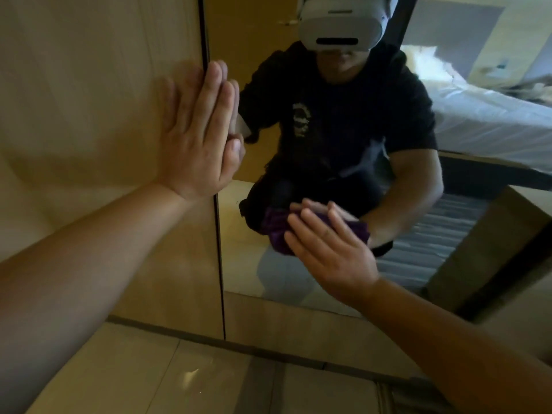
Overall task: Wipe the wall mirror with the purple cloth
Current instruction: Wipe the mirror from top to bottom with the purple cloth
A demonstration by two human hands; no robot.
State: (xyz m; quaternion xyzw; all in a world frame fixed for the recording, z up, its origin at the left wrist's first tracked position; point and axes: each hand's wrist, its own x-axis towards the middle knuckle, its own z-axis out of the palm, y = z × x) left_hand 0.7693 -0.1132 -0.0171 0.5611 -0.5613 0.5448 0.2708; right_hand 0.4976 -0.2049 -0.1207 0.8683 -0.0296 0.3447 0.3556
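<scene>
The wall mirror (298, 162) fills the right half of the view, its dark left edge running top to bottom. My right hand (331, 249) lies flat against the lower glass, pressing the bunched purple cloth (276, 231) onto it. Part of the cloth shows to the left of my fingers and part beyond them; the rest is hidden under my palm. My left hand (197, 135) is flat with fingers together on the wooden panel, right at the mirror's left edge, holding nothing.
A beige wooden wall panel (89, 115) is left of the mirror. A tiled floor (179, 377) lies below. The glass reflects a crouching person in a dark shirt wearing a white headset, a bed with white sheets, and a cardboard box.
</scene>
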